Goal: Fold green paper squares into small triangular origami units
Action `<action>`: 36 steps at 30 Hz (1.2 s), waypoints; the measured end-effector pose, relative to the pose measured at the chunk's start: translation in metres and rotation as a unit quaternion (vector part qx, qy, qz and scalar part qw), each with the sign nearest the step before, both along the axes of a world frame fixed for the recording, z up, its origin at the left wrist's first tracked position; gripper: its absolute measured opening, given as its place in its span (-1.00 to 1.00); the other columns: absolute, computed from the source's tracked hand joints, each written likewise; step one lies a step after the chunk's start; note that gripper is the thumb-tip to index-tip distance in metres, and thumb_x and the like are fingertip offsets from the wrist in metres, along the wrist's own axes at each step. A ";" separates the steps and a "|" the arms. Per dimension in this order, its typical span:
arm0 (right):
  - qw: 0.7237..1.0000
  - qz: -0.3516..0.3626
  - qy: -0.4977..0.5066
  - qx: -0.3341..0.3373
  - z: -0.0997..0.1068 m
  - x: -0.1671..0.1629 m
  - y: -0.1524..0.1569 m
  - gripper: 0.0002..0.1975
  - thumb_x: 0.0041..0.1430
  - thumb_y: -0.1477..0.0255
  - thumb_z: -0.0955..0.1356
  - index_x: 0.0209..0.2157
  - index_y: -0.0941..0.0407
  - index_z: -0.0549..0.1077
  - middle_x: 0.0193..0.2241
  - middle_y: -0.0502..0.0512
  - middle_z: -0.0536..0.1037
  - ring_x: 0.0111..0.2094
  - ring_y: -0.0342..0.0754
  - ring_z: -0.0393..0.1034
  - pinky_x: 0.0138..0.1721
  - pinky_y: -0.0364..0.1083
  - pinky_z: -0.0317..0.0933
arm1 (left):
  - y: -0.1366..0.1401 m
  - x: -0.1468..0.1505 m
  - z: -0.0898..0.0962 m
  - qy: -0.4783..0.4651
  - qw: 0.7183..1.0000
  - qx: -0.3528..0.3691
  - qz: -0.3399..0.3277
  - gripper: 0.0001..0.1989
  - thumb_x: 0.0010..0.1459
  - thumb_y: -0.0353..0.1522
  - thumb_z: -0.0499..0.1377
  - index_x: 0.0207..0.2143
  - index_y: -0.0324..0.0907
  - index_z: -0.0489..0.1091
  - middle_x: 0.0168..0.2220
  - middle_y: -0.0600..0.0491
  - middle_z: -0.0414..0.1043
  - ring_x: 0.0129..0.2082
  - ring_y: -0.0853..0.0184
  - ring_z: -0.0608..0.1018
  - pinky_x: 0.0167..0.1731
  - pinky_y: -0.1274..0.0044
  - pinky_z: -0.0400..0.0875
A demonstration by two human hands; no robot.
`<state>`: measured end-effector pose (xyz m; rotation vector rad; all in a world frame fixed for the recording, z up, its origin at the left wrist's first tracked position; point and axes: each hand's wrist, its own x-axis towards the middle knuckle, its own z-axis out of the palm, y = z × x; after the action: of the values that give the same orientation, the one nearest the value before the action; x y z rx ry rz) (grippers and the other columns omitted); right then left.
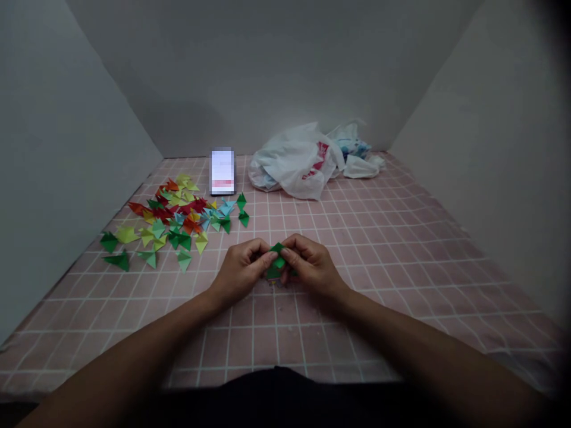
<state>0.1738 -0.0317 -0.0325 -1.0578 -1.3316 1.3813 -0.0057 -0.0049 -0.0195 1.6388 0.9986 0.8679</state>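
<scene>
Between my two hands is a small piece of folded green origami paper (pixel 276 271), its upper tip pointing away from me. My left hand (pixel 243 266) pinches its left side, thumb on top. From the right, my right hand (pixel 314 264) grips the same paper with thumb and fingers. My fingers cover part of the paper, so its full shape is hidden. Something small and pale with coloured marks shows under its lower edge, too small to name. To the left lies a spread of folded paper pieces (pixel 191 224) in red, orange, yellow, green and light blue.
A phone (pixel 222 171) with a lit, blurred screen stands upright at the back. Right of it lies a crumpled white plastic bag (pixel 294 160) with red print, beside another bag (pixel 357 148) with blue in it. A pink checked cloth (pixel 401 255) covers the table, with pale walls around.
</scene>
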 end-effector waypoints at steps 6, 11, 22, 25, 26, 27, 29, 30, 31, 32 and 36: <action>0.999 0.005 -0.043 0.029 0.004 0.005 0.004 -0.76 0.17 0.25 0.43 -0.39 0.09 0.37 -0.54 -0.06 0.44 -0.56 -0.17 0.36 -0.55 -0.19 0.27 | 0.002 0.000 0.000 0.028 0.999 -0.013 -0.043 -0.74 0.12 -0.25 0.26 -0.54 -0.19 0.35 -0.63 0.16 0.30 -0.62 0.49 0.31 -0.60 0.63 0.15; 0.989 -0.057 -0.101 0.093 0.007 0.006 0.002 -0.79 0.27 0.30 0.34 -0.42 0.09 0.37 -0.57 -0.07 0.39 -0.59 -0.18 0.34 -0.59 -0.20 0.20 | 0.002 0.000 0.001 -0.017 0.997 -0.057 -0.052 -0.69 0.16 -0.17 0.25 -0.48 -0.21 0.36 -0.58 0.16 0.34 -0.59 0.47 0.38 -0.55 0.62 0.25; 0.993 -0.069 -0.059 0.075 0.002 0.001 0.001 -0.84 0.26 0.30 0.33 -0.37 0.07 0.37 -0.55 -0.06 0.44 -0.59 -0.13 0.42 -0.57 -0.15 0.32 | -0.002 0.003 -0.008 -0.018 0.997 -0.074 -0.029 -0.66 0.14 -0.14 0.26 -0.49 -0.18 0.30 -0.57 0.14 0.36 -0.59 0.44 0.40 -0.54 0.59 0.26; 0.990 -0.091 -0.056 0.087 0.003 -0.002 -0.004 -0.83 0.26 0.31 0.32 -0.39 0.07 0.36 -0.56 -0.06 0.44 -0.60 -0.14 0.40 -0.60 -0.17 0.29 | -0.005 0.003 -0.006 0.029 0.999 -0.021 -0.025 -0.65 0.22 -0.16 0.19 -0.52 -0.16 0.23 -0.62 0.16 0.31 -0.62 0.46 0.33 -0.57 0.59 0.19; 0.990 -0.096 -0.051 0.085 0.003 -0.002 -0.005 -0.83 0.26 0.31 0.32 -0.39 0.07 0.35 -0.56 -0.06 0.43 -0.61 -0.15 0.40 -0.60 -0.17 0.29 | -0.005 0.003 -0.005 0.045 0.999 0.007 -0.025 -0.65 0.23 -0.18 0.17 -0.53 -0.15 0.22 -0.63 0.16 0.28 -0.61 0.46 0.31 -0.57 0.59 0.16; 0.991 -0.099 -0.045 0.077 0.003 -0.003 -0.006 -0.83 0.27 0.30 0.32 -0.38 0.07 0.35 -0.56 -0.07 0.43 -0.61 -0.15 0.39 -0.60 -0.17 0.29 | -0.006 0.003 -0.004 0.056 0.998 0.031 -0.025 -0.65 0.23 -0.19 0.16 -0.54 -0.15 0.21 -0.63 0.17 0.25 -0.61 0.46 0.28 -0.57 0.59 0.13; 0.993 -0.095 -0.031 0.060 0.002 -0.003 -0.006 -0.82 0.27 0.28 0.33 -0.37 0.06 0.35 -0.56 -0.07 0.42 -0.61 -0.15 0.39 -0.60 -0.16 0.31 | -0.006 0.003 -0.003 0.064 0.996 0.059 -0.025 -0.64 0.24 -0.20 0.16 -0.56 -0.15 0.19 -0.63 0.18 0.20 -0.60 0.47 0.24 -0.57 0.59 0.09; 0.994 -0.091 -0.028 0.054 0.002 -0.003 -0.006 -0.81 0.27 0.27 0.34 -0.37 0.06 0.35 -0.56 -0.07 0.42 -0.61 -0.14 0.39 -0.60 -0.15 0.32 | -0.005 0.003 -0.003 0.061 0.996 0.062 -0.027 -0.63 0.24 -0.20 0.15 -0.57 -0.15 0.18 -0.63 0.19 0.17 -0.60 0.47 0.22 -0.57 0.59 0.09; 0.995 -0.086 -0.028 0.051 0.001 -0.002 -0.005 -0.81 0.27 0.26 0.34 -0.37 0.06 0.35 -0.56 -0.07 0.42 -0.61 -0.14 0.39 -0.60 -0.15 0.32 | -0.005 0.002 -0.003 0.052 0.997 0.058 -0.028 -0.62 0.25 -0.20 0.14 -0.57 -0.15 0.18 -0.63 0.19 0.16 -0.60 0.47 0.22 -0.57 0.59 0.10; 0.995 -0.083 -0.030 0.051 0.001 -0.002 -0.004 -0.80 0.27 0.26 0.35 -0.37 0.06 0.35 -0.57 -0.08 0.41 -0.61 -0.14 0.39 -0.60 -0.15 0.32 | -0.004 0.002 -0.003 0.039 0.998 0.048 -0.030 -0.61 0.27 -0.19 0.13 -0.57 -0.15 0.19 -0.63 0.18 0.18 -0.59 0.47 0.24 -0.56 0.59 0.12; 0.996 -0.075 -0.029 0.045 0.001 -0.001 -0.002 -0.81 0.25 0.27 0.37 -0.38 0.06 0.37 -0.57 -0.08 0.41 -0.63 -0.15 0.37 -0.63 -0.16 0.29 | 0.000 0.002 -0.003 -0.041 0.999 -0.012 -0.020 -0.69 0.25 -0.16 0.17 -0.44 -0.19 0.36 -0.56 0.14 0.35 -0.56 0.43 0.41 -0.53 0.59 0.30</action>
<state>0.1732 -0.0335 -0.0311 -1.1195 -1.3155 1.1769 -0.0037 -0.0053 -0.0228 1.5857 0.9124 0.8859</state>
